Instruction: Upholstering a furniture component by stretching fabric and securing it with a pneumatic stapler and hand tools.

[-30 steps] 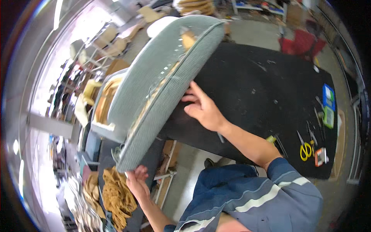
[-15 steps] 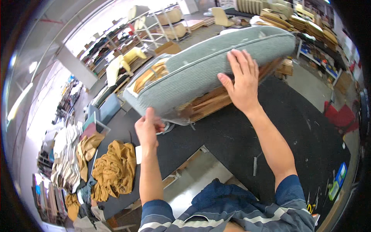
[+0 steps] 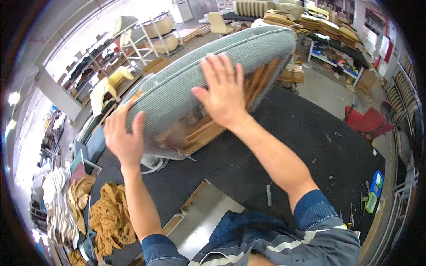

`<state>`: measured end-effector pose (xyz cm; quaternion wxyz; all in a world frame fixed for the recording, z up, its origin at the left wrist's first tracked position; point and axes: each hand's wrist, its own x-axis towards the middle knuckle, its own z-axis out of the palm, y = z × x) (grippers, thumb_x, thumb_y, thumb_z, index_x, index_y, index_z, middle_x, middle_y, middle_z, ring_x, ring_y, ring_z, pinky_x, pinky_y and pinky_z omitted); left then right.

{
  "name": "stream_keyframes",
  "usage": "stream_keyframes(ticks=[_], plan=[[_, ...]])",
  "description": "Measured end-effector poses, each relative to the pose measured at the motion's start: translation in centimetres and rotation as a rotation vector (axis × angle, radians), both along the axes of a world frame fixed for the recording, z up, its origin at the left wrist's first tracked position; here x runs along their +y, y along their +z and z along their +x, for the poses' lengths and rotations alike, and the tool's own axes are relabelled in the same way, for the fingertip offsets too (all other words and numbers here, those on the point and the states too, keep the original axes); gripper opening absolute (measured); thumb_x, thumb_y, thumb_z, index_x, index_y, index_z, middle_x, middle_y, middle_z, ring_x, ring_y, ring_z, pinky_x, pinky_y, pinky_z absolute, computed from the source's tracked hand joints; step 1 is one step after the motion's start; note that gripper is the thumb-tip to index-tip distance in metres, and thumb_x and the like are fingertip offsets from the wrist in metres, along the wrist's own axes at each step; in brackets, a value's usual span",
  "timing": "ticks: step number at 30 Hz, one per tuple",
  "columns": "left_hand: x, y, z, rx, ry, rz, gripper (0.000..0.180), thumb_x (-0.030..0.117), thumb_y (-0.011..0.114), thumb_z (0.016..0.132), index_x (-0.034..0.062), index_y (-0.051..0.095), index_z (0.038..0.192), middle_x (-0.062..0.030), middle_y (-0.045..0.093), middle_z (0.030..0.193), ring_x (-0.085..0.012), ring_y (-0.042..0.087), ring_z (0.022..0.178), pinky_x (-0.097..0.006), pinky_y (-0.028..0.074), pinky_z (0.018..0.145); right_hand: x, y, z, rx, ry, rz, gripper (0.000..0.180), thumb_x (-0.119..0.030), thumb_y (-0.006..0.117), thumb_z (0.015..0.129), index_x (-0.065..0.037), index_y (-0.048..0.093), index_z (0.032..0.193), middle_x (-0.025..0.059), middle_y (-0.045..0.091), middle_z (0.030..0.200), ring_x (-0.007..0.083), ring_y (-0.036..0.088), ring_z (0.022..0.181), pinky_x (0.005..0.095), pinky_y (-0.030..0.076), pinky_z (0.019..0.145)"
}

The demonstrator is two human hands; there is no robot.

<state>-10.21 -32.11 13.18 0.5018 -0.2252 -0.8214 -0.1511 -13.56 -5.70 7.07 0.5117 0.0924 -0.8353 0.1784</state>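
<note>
A long furniture part [image 3: 177, 93] covered in grey-green ribbed fabric stands tilted on the black table, with piping along its edge. Bare wood [image 3: 204, 133] and thin see-through material show on its near, lower side. My left hand [image 3: 124, 137] clasps its left end, fingers round the far side and thumb in front; the fingertips are partly hidden. Across the middle of the ribbed cover lies my right hand [image 3: 222, 91], open, palm down with fingers spread. Below the left end, a loose pale strip [image 3: 155, 165] curls on the table.
The black table [image 3: 297, 146] has a cut-out in its near edge. Brown cloth [image 3: 113, 217] is heaped at left beside striped fabric [image 3: 60, 199]. At right lie a blue-and-green box [image 3: 375, 190] and small tools. A red chair [image 3: 368, 122], shelves and stacked cushions stand beyond.
The furniture part has tipped, showing more of its wooden side and less of its top opening. My left hand went from the lower corner up to the left end. The view has shifted right.
</note>
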Motion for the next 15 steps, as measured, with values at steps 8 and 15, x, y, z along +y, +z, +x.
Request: stream_keyframes(ticks=[8,15], plan=[[-0.5,0.0,0.7,-0.192,-0.079,0.047,0.065,0.023,0.088,0.071,0.0047,0.063,0.128,-0.0143,0.065,0.129,-0.0305,0.058,0.123,-0.04,0.043,0.106,0.8,-0.5,-0.2,-0.005,0.019,-0.013,0.073,-0.06,0.049,0.097,-0.01,0.044,0.15,0.01,0.037,0.157,0.0333,0.026,0.149,0.0627,0.018,0.118],[-1.8,0.2,0.7,-0.272,-0.112,0.063,0.073,0.019,0.088,0.068,0.0043,0.06,0.134,-0.0139,0.063,0.134,-0.026,0.057,0.127,-0.037,0.042,0.109,0.6,-0.6,-0.4,0.138,0.025,-0.024,0.069,-0.06,0.049,0.098,-0.009,0.05,0.143,0.0088,0.046,0.149,0.0307,0.034,0.144,0.0625,0.021,0.115]])
